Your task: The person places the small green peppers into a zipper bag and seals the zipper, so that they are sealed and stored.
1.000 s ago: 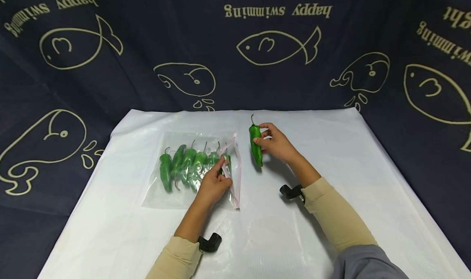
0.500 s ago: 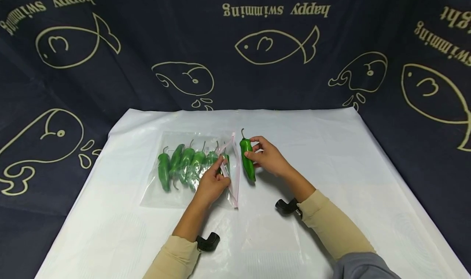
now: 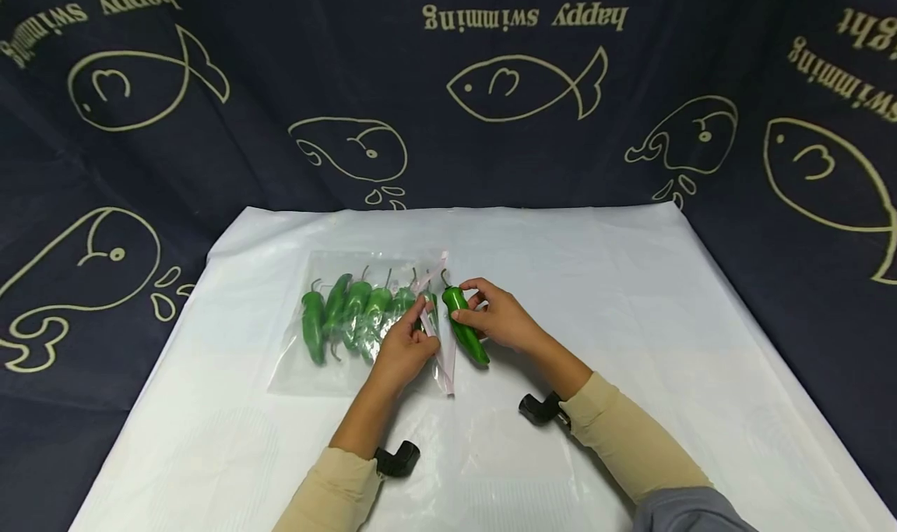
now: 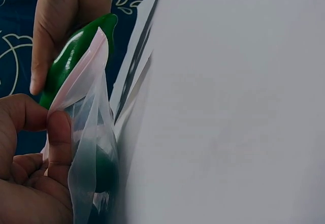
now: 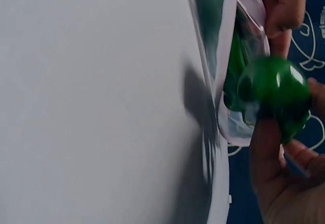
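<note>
A clear zip bag (image 3: 290, 380) with a pink seal lies on the table, several green peppers (image 3: 313, 328) side by side inside it. My left hand (image 3: 405, 353) pinches the upper edge of the bag's mouth between thumb and fingers and lifts it, so the mouth gapes toward the right. In my right hand (image 3: 501, 318) is another green pepper (image 3: 465, 333), gripped between thumb and fingers, stem pointing away and tip toward me. This pepper is right beside the bag's mouth. The right wrist view shows the held pepper (image 5: 274, 84) in front of the opening, with peppers visible inside.
A white cloth (image 3: 596, 267) covers the table. Behind and at both sides hangs a dark blue curtain (image 3: 525, 181) printed with fish and whales. Black camera mounts (image 3: 398, 459) sit on both wrists.
My right hand has brought the pepper left and toward me, from well right of the bag to its mouth, tilting it more. My left hand keeps its pinch on the bag's edge.
</note>
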Demonstrator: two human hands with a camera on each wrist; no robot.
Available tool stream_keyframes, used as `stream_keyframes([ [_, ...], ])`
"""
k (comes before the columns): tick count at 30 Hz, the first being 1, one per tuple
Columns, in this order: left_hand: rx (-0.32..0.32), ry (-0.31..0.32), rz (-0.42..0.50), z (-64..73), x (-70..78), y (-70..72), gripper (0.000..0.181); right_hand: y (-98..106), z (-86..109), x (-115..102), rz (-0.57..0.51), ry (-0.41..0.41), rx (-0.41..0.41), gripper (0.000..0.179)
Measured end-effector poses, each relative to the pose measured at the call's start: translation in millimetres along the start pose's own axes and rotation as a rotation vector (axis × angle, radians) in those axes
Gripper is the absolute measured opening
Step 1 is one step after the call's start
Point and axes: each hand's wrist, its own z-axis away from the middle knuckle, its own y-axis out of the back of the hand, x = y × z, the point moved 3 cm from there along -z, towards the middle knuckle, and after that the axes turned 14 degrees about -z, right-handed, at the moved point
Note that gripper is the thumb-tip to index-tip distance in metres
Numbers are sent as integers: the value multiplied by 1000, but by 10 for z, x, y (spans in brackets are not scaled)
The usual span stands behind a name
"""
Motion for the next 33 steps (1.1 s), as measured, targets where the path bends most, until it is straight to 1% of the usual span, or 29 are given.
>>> stream_keyframes([
  [3, -1, 6, -11, -2, -5, -21, 84, -25, -1, 21, 37, -10, 23, 54],
  [7, -1, 25, -22, 6, -23, -22, 84, -80, -34, 37, 57, -23, 43, 56],
  [9, -7, 27, -29, 8, -26, -25, 84, -95, -54, 43, 78, -17, 62, 57],
  [14, -13, 18, -37, -5, 7, -23, 84, -125, -111, 17, 160, 29, 100, 53],
  [16, -10, 18, -40, -11, 27, -20, 85, -144, -124, -4, 158, 35, 100, 50],
  [22, 8, 20, -38, -6, 41, -17, 86, -198, -131, -9, 78, -8, 85, 45],
  [27, 24, 16, -17, -7, 46, -14, 85, -239, -130, -18, 94, -3, 91, 47],
  [33, 28, 18, -8, -9, 107, -8, 84, -251, -144, -26, 59, -11, 110, 44],
])
